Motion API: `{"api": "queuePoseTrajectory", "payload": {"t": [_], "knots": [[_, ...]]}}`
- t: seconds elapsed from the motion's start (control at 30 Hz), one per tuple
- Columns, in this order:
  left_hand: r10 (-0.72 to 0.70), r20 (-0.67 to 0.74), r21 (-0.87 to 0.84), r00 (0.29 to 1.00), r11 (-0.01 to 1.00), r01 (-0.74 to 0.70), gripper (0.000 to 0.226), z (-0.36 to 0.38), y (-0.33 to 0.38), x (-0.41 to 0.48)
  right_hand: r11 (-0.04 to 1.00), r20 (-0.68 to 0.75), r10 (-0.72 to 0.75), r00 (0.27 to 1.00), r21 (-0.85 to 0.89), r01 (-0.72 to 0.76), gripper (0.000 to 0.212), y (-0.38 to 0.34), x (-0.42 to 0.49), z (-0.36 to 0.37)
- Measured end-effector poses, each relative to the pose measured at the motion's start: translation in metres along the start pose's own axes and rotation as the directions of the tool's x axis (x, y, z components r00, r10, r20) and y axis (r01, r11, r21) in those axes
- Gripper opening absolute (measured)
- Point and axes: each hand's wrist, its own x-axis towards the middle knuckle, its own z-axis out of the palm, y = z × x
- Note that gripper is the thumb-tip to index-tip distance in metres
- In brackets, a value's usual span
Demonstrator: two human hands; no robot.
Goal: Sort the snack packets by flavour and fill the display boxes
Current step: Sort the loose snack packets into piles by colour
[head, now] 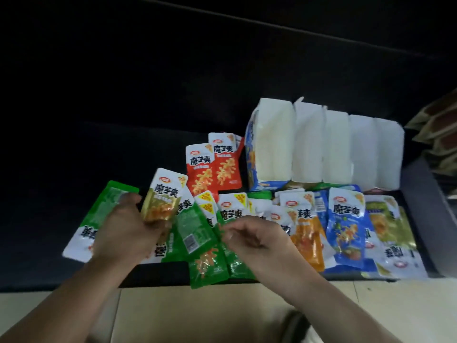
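Now left fingers [129,204] grip gold packet [162,196].

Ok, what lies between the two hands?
Overlapping green packets, one turned back side up, lie between the left hand, holding a gold packet, and the right hand, seen in the head view.

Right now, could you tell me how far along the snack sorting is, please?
Early. Done: two red packets lie paired beside the white display boxes. In hand: the left hand holds a gold packet. Left: the mixed heap of green, orange and blue packets, unsorted.
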Motion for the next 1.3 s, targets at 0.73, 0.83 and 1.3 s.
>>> {"api": "queuePoseTrajectory", "payload": {"t": [0.73, 0.83, 1.3], "knots": [[0.431, 0.537, -0.334, 0.725, 0.898, -0.286, 0.012, 0.115, 0.248, -0.114, 0.902, -0.724, 0.27, 0.634, 0.42, 0.095, 0.02, 0.089, -0.086, -0.172], [0.45, 0.484, -0.356, 0.75, 0.885, -0.301, 0.015, 0.128, 0.247, -0.124, 0.974, -0.787, 0.199, 0.584, 0.223, -0.031, 0.017, 0.112, -0.08, -0.193], [0.451, 0.332, -0.49, 0.828, 0.833, -0.258, 0.024, 0.1, 0.2, -0.116, 0.8, -0.722, -0.335, 0.605, -0.557, -0.222, 0.035, 0.091, -0.06, -0.179]]}}
